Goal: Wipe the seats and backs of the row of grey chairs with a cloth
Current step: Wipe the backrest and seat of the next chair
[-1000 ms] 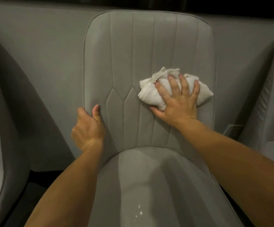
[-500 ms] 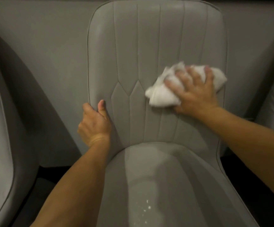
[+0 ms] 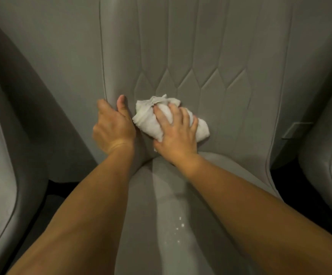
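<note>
- My right hand [image 3: 176, 133] presses flat on a bunched white cloth [image 3: 153, 116], fingers spread over the top of it, pinning it against the chair back.
- The cloth sits low on the backrest of the grey padded chair with stitched vertical panels [image 3: 200, 46], just above the crease where back meets seat, left of centre.
- Part of the cloth sticks out past my fingertips on the upper left, and another lump shows to the right of my knuckles.
- My left hand [image 3: 112, 126] is closed around the left edge of the backrest, thumb lying up the front face, fingers wrapped behind the edge and out of sight.
- Left thumb and cloth are just beside each other, almost touching.
- Both bare forearms reach in from the bottom of the view and nearly meet at the wrists.
- The grey seat pad [image 3: 173, 225] runs down between my arms, with a few small bright specks on it near the middle.
- A second grey chair [image 3: 0, 175] stands to the left, and a third grey chair [image 3: 327, 155] shows at the right edge, both only partly in view.
- A pale grey wall [image 3: 52, 46] fills the space behind the chairs.
</note>
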Tool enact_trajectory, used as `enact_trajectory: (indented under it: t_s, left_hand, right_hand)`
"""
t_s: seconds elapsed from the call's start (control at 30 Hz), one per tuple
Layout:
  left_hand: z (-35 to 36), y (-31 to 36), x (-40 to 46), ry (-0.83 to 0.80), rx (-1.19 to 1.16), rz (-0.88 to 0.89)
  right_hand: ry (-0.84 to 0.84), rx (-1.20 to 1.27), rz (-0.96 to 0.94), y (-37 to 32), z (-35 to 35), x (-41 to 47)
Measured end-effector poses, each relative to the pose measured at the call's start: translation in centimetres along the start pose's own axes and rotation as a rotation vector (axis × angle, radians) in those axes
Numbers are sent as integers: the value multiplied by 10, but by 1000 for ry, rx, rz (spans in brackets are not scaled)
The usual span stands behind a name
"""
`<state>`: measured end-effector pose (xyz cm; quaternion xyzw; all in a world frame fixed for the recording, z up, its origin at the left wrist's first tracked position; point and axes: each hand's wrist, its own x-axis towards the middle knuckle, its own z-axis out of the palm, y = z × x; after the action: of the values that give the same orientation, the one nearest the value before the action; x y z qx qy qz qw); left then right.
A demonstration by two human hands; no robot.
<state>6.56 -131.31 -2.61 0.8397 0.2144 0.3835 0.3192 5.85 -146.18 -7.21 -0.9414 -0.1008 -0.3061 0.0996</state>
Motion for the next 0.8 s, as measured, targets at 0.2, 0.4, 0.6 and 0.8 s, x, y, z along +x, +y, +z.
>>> enact_trajectory:
  t_s: [0.2, 0.4, 0.6, 0.8]
  left_hand:
    - [-1, 1, -2, 14, -17, -9]
    - [-1, 0, -1, 18, 14, 7]
    - [0, 2, -1, 8, 56, -13]
    - [-15, -15, 3, -118, 112, 151]
  right_hand:
    - [-545, 60, 40, 42, -9, -44]
    - [-1067, 99, 80, 40, -40, -9]
    - [-902, 9, 207, 15, -18, -62]
    - [-620, 27, 201, 23, 4, -87]
